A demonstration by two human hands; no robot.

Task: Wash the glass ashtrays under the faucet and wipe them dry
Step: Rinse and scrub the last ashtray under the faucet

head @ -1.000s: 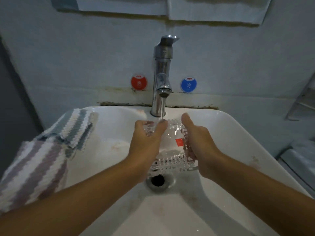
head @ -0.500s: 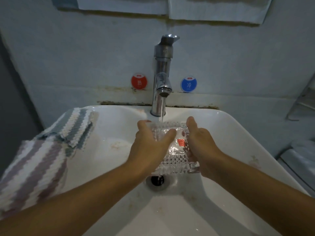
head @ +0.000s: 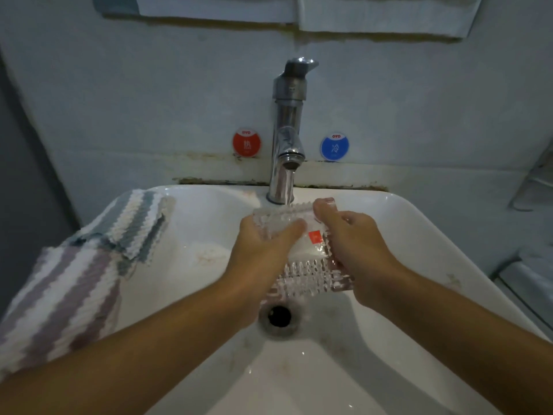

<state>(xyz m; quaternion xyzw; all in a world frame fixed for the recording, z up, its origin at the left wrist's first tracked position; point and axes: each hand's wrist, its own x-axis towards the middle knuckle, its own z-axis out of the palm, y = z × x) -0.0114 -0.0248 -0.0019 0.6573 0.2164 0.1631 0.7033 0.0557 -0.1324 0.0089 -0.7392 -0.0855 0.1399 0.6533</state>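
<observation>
Head-cam view looking down at a white ceramic sink (head: 419,223) w/ both bare forearms reaching in from the bottom edge. Both hands are holding one clear cut-glass ashtray (head: 305,265) over the basin, just above the drain (head: 279,317) and directly under the chrome faucet (head: 287,139). A thin stream of water (head: 290,190) is running from the spout onto the ashtray's far rim. The ashtray is square-ish, w/ a studded, knobbly outer wall, and is tilting so its inside is facing the camera; a small red sticker (head: 314,236) is showing through the glass.

Left hand (head: 263,253) is gripping the ashtray's left side, thumb lying across the inside, fingers curling round the far edge and mostly hidden. Right hand (head: 356,244) is gripping the right side, thumb pressing on the top rim, fingers wrapping behind the glass, out of sight.

A striped cloth (head: 98,256), white w/ grey-blue and mauve bands, is draping over the sink's left rim. On the wall behind, a round red sticker (head: 246,142) is sitting left of the faucet and a round blue sticker (head: 334,146) right of it.
</observation>
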